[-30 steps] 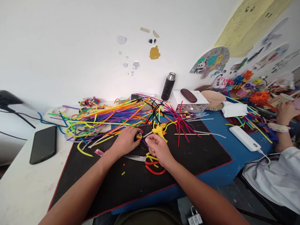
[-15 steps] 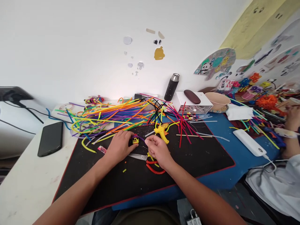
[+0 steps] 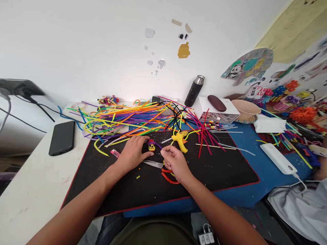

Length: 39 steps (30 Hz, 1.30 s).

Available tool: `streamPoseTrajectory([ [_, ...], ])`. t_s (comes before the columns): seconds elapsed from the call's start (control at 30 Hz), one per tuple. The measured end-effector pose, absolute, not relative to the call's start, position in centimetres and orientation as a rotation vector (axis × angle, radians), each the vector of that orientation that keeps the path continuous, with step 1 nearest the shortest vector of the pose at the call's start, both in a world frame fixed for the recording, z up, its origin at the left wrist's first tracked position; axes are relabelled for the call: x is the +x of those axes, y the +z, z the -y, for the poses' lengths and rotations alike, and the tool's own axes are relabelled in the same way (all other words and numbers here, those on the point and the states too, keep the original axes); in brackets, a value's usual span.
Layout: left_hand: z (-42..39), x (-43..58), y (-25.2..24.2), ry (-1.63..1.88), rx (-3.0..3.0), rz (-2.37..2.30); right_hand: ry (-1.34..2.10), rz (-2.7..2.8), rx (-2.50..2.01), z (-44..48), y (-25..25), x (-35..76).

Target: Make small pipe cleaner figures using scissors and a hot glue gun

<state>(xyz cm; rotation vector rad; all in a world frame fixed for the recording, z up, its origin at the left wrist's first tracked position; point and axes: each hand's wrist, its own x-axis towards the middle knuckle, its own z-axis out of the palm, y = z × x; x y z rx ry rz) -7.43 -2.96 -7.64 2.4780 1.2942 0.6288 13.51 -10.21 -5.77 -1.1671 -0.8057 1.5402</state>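
Note:
My left hand [image 3: 133,153] rests on the black mat [image 3: 209,170] and grips a small yellow and purple pipe-cleaner figure [image 3: 151,145] between thumb and fingers. A thin purple pipe cleaner [image 3: 158,146] runs from the figure to my right hand [image 3: 174,161], which pinches its end with curled fingers. Red-handled scissors [image 3: 163,170] lie on the mat under my right hand. A yellow glue gun [image 3: 180,139] lies just beyond my right hand.
A heap of coloured pipe cleaners [image 3: 122,122] covers the back of the table. A black phone [image 3: 62,137] lies at the left, a pink lighter [image 3: 115,153] near my left hand. A black flask [image 3: 194,90], white box [image 3: 219,110], bowl [image 3: 245,108] and power strip [image 3: 278,158] stand to the right.
The view has shifted left and down slightly. Both hands stay on the figure and the purple strand, my right hand lower on the mat than before. The other person's hands have left the view.

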Motion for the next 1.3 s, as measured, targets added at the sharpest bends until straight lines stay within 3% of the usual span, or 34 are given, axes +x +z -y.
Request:
streamPoseTrajectory([
  [0.23, 4.0, -7.4, -4.8, 0.917, 2.375, -1.189, 1.545, 0.819, -1.155, 10.0, -5.4, 13.3],
  [0.43, 6.2, -6.5, -3.4, 0.861, 2.204, -0.986, 1.544, 0.887, -1.165, 9.7, -5.1, 13.6],
  [1.3, 5.2, -4.9, -1.3, 0.686, 1.63, -1.006, 1.454, 1.041, -1.159, 9.0, -4.1, 13.9],
])
